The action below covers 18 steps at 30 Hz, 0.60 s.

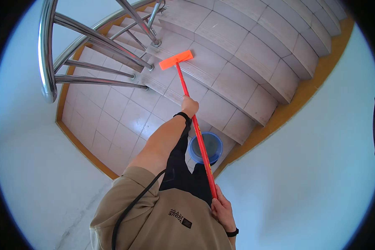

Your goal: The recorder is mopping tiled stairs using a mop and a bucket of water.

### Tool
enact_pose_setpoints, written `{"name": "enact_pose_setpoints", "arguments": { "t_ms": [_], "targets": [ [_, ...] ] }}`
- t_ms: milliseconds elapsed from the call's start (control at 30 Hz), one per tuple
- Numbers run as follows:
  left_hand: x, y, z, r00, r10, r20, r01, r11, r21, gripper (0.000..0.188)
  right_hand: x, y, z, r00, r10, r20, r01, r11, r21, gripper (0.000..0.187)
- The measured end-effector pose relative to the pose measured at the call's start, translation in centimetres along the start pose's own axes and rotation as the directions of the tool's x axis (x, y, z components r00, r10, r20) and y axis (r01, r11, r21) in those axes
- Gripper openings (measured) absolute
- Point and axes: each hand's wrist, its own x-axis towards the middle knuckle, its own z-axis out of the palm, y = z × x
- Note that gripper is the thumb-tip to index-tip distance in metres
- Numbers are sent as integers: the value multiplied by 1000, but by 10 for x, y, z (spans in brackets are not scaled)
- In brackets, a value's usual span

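Both my hands are on a mop with a long red handle (200,141) and a flat orange head (171,63). My left hand (190,106), arm stretched forward, is closed round the upper part of the handle, not far below the head. Near my waist, the fingers of my right hand (223,211) wrap round the handle's near end. The orange head lies on a tiled stair step (210,66), close to the foot of the railing. Beneath the handle stands a round blue bucket (220,146) with greyish water in it, partly hidden by the handle.
Tiled stairs (241,46) curve up to the far right. A shiny metal railing (49,50) reaches in from the upper left, its posts fixed at the step edge. Tiled landing floor (121,108) lies at left. White walls (316,158) with brown skirting (287,104) border both sides.
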Motion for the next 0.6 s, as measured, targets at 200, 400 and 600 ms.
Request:
{"name": "enact_pose_setpoints", "arguments": {
  "t_ms": [200, 400, 600],
  "targets": [
    [-59, 73, 0, 992, 119, -33, -122, 985, -120, 19, -49, 49, -40, 995, 41, -88, -31, 993, 117, 56],
    [-156, 137, -100, 891, 452, 40, -443, 886, -137, 20, -87, 95, -72, 972, 50, -230, -8, 984, 176, 56],
    [-148, 132, -87, 899, 434, 55, -428, 899, -97, 23, -86, 96, -71, 978, 45, -205, -11, 986, 164, 57]
  ]
}}
